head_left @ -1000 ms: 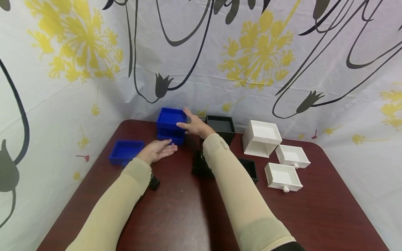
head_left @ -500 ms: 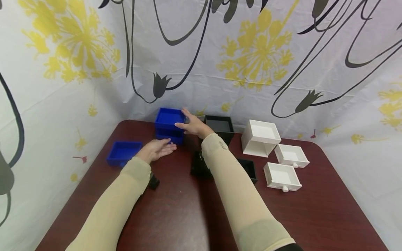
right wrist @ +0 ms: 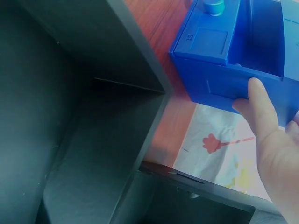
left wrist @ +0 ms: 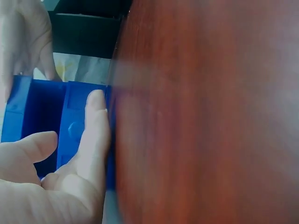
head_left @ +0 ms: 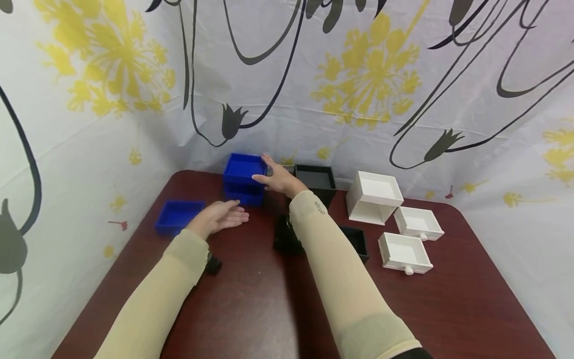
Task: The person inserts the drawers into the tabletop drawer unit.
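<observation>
Blue cabinet (head_left: 243, 170), white curtain (head_left: 287, 92) (yellow-flowered)

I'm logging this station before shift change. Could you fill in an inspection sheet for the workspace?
Surface: reddish-brown table, glossy.
Job's things: blue cabinet, lower drawer in, upper bay open; loose blue drawer to its left.
Clutter: black cabinet, black drawer, white cabinet, two white drawers.
Hands: right hand, fingers against the blue cabinet's side; left hand before it, contact unclear.
Cables: nothing seen.
Surroundings: floral-printed sheet behind and beside the table.

Three cabinets (head_left: 244, 172), two white drawers (head_left: 405, 249), two hands (head_left: 219, 218)
</observation>
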A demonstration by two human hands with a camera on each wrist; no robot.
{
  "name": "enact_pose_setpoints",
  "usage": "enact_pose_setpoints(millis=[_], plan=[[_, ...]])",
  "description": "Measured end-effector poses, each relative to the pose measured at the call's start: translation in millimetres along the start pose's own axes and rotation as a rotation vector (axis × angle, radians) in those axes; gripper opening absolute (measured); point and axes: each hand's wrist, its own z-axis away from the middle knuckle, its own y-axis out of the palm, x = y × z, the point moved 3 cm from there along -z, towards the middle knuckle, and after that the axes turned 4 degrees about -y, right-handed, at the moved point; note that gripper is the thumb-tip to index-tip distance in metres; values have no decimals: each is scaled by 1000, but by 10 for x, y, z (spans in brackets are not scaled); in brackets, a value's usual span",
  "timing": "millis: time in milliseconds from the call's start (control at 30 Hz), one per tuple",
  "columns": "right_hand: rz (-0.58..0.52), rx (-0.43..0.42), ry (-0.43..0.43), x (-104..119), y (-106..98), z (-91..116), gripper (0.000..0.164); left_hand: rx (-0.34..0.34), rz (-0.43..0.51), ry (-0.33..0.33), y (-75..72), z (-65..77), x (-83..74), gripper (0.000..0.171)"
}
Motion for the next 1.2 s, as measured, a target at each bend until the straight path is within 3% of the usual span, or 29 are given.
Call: enact_pose_setpoints(millis=[200, 367, 433, 533, 733, 967, 1200], plan=[[-17, 8, 0, 3, -25, -3, 86, 27, -155, 40, -15, 254, 49, 51], [-10, -15, 9, -30, -91, 1, 86, 118, -322, 100, 123, 583, 67, 51], [-9, -7, 9, -28, -90, 1, 86, 120, -358, 121, 105, 726, 92, 51], [-9, 16, -6, -6, -60, -14, 86, 73, -383, 141, -40, 927, 148, 51], [-14, 22, 6, 9, -2, -26, 85, -49, -352, 148, -490, 1190, 268, 53], [-10, 20, -3, 3, -6, -32, 84, -111, -335, 89, -883, 1263, 379, 57], [-52, 27, 11, 21, 1, -11, 84, -152, -287, 47, -1041, 1230, 438, 58]])
